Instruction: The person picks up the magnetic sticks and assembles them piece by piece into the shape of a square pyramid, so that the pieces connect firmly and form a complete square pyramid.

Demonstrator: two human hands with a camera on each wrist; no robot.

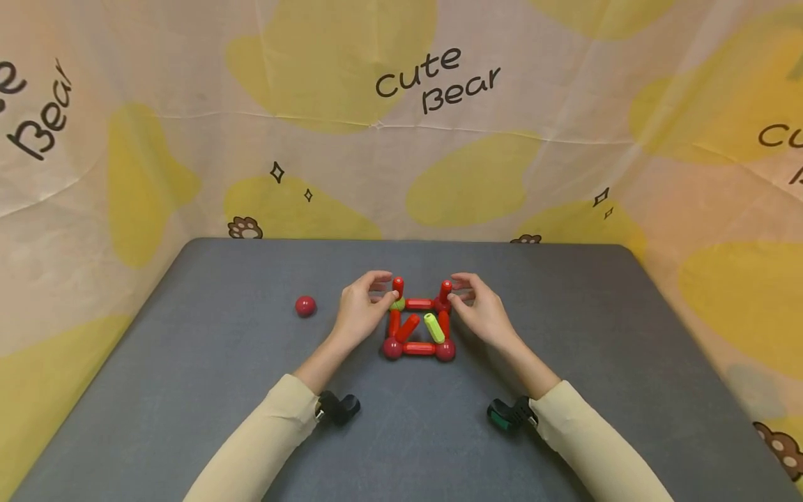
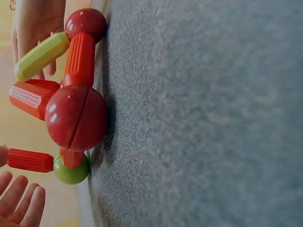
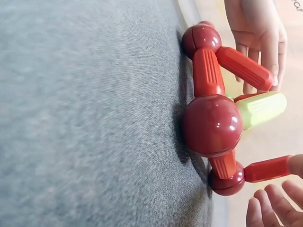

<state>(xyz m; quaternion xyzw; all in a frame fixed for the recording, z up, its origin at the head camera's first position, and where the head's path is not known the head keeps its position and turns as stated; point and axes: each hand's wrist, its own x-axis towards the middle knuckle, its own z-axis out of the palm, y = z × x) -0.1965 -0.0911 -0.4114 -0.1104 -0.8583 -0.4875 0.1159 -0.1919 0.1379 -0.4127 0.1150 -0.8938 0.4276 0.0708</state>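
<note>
A magnetic stick-and-ball frame has red sticks (image 1: 419, 348) joining red balls (image 1: 392, 348) and a green ball (image 1: 398, 304) at the back left corner. Another stick rises from each corner: three red, while a yellow-green one (image 1: 433, 328) leans from the front right ball. My left hand (image 1: 360, 307) is at the back left, its thumb tip at the top of the upright red stick (image 2: 31, 160); the other fingers stand apart. My right hand (image 1: 486, 310) mirrors this at the back right, thumb by that red stick's end (image 3: 268, 170), fingers loosely spread.
A loose red ball (image 1: 305, 306) lies on the grey table (image 1: 251, 348) left of the frame. Behind the table hangs a printed cloth (image 1: 351, 160). Black wrist cameras (image 1: 339, 408) are strapped at both cuffs.
</note>
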